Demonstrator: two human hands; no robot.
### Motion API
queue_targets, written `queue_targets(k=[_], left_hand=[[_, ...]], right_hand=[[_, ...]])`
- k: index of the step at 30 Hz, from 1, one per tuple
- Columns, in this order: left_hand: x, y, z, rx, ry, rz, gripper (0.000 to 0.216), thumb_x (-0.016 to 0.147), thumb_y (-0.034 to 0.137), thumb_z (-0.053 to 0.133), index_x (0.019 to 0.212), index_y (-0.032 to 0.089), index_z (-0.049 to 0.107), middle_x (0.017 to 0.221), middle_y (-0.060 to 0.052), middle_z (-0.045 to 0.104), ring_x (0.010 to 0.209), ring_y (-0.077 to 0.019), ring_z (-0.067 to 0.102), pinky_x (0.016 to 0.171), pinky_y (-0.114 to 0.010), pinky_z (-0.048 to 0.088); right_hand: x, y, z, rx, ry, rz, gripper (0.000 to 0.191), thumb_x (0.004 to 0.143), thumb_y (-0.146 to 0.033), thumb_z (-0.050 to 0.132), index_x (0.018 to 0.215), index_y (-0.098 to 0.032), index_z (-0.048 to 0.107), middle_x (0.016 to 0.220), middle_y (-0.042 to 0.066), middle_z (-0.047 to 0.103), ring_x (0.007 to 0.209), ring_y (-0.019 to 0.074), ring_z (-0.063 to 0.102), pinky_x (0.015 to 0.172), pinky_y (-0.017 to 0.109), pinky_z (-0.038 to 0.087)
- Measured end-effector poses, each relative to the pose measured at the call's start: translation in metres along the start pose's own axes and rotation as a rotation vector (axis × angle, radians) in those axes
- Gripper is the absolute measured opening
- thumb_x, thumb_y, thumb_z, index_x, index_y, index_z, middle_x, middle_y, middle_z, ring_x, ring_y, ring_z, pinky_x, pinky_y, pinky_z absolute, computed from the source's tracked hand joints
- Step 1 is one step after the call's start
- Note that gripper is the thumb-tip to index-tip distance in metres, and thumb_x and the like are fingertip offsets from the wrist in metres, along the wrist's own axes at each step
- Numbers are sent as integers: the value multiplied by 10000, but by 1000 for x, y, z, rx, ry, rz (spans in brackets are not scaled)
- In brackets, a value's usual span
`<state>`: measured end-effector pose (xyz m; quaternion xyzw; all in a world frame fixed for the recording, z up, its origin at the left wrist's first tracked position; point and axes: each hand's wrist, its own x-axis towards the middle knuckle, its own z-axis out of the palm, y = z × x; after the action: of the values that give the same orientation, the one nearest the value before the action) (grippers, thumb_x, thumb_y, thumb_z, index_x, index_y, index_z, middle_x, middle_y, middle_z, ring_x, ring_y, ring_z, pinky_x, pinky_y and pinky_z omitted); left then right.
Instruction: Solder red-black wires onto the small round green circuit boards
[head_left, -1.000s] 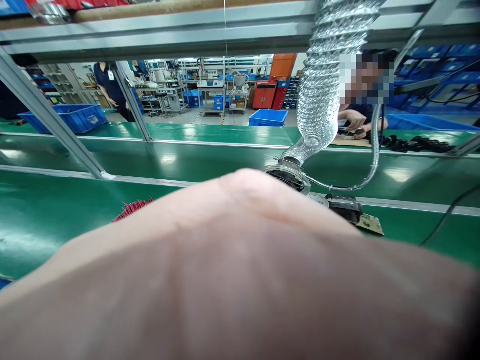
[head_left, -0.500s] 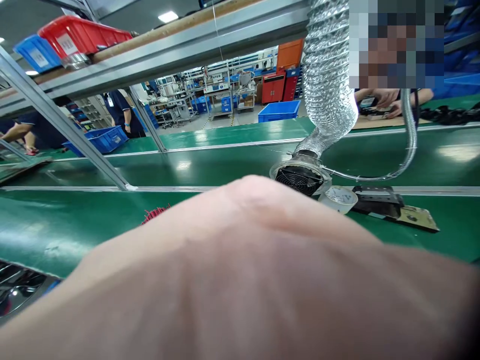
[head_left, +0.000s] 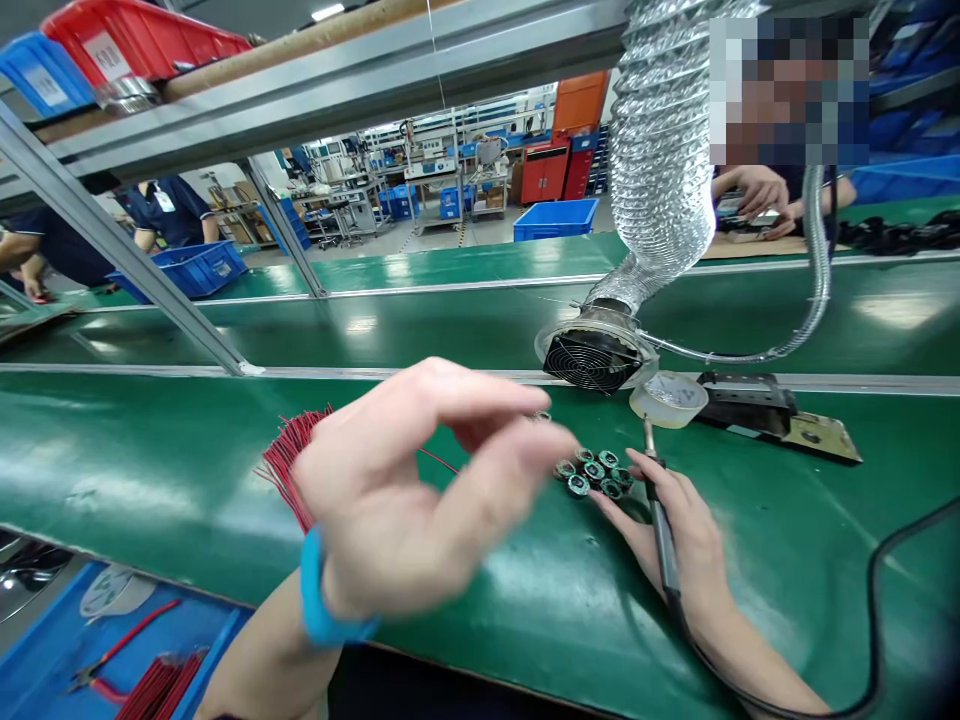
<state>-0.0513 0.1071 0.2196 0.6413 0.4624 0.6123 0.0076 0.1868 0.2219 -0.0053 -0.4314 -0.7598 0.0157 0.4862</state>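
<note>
My left hand (head_left: 427,490), with a blue band at the wrist, hovers blurred above the green bench. Its thumb and forefinger curve toward each other with their tips apart; I see nothing between them. Behind it lies a bundle of red wires (head_left: 289,460), and one red wire (head_left: 439,460) shows past the fingers. My right hand (head_left: 694,540) holds a soldering iron (head_left: 663,545), tip pointing away from me. The thumb and fingertips of that hand reach the edge of a cluster of small round circuit boards (head_left: 595,470) on the bench.
A fan (head_left: 592,360) on a silver duct (head_left: 660,130) stands beyond the boards. Beside it are a tape roll (head_left: 669,402) and a dark metal holder (head_left: 750,405). The iron's black cable (head_left: 874,610) loops at right. Pliers (head_left: 124,650) lie in a blue tray (head_left: 45,670). Co-workers sit across.
A blurred hand or arm that filled the lower view has moved away. Both hands, the soldering iron and the round boards now show. The view has shifted slightly.
</note>
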Motion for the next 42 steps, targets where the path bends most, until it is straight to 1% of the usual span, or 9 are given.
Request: queue_targets(k=[2,4,7,11,25,30,33,38,42], left_hand=[[4,-52,16,161,-183,-63,199,989,408,653,1000,242,763,896,-29,743,796,-176,710,734,-320,594],[1,-114,31,419,-486,-122,375,930,492,712,1157,193,725,1117,-105,723,1051,-274,708,879,-396,593],[-11,-195,48,643,-908,-273,1110,654,583,921,1559,167,429,1459,-239,537,1327,-442,569,1012,-511,546],[-25,-241,67,534,-1040,-343,1337,624,645,908,1664,209,190,1580,-249,398,1350,-451,558,1055,-519,524],[-44,-202,154,365,-1054,-199,859,763,596,843,1453,185,538,1369,-152,529,1143,-353,675,992,-469,562],[-42,-192,175,217,-1036,-218,1006,739,545,882,1547,156,426,1460,-188,473,1227,-357,623,1059,-467,533],[-35,-190,162,80,-965,-269,1035,760,570,857,1591,200,362,1524,-185,427,1084,-270,662,994,-430,565],[-39,-187,92,164,-747,-357,529,920,510,702,1343,203,626,1293,-97,611,833,-160,655,845,-350,563],[-63,-176,43,230,-807,-368,290,972,447,657,1092,197,741,1028,-56,707,912,-198,658,855,-336,532]], right_hand=[[-1,1,2,-23,-3,-36,552,987,-566,675,1409,-221,585,1065,91,672,931,268,672,877,403,539],[-1,2,4,-54,-13,-57,555,993,-587,653,1408,-225,584,1079,98,673,941,277,667,874,406,534],[-1,2,7,-83,-46,-58,555,1012,-615,596,1400,-218,585,1086,108,667,932,285,660,863,416,534],[-3,4,8,-79,-69,-37,557,1026,-617,566,1416,-219,575,1081,100,653,915,272,659,811,390,538],[0,12,11,-181,-38,13,586,1029,-644,527,1400,-193,571,1013,101,644,905,287,627,784,398,516],[7,22,6,-209,12,55,556,1035,-616,533,1406,-203,570,1013,102,643,909,288,628,781,388,505],[9,24,2,-244,29,34,551,1034,-601,544,1394,-184,578,987,107,644,886,293,617,779,397,491],[10,14,-3,-196,49,-27,411,1057,-445,565,1370,-180,602,960,102,654,856,280,615,786,402,493],[9,0,0,-22,-24,-83,311,1086,-291,502,1364,-209,615,992,82,671,855,232,649,782,355,523]])
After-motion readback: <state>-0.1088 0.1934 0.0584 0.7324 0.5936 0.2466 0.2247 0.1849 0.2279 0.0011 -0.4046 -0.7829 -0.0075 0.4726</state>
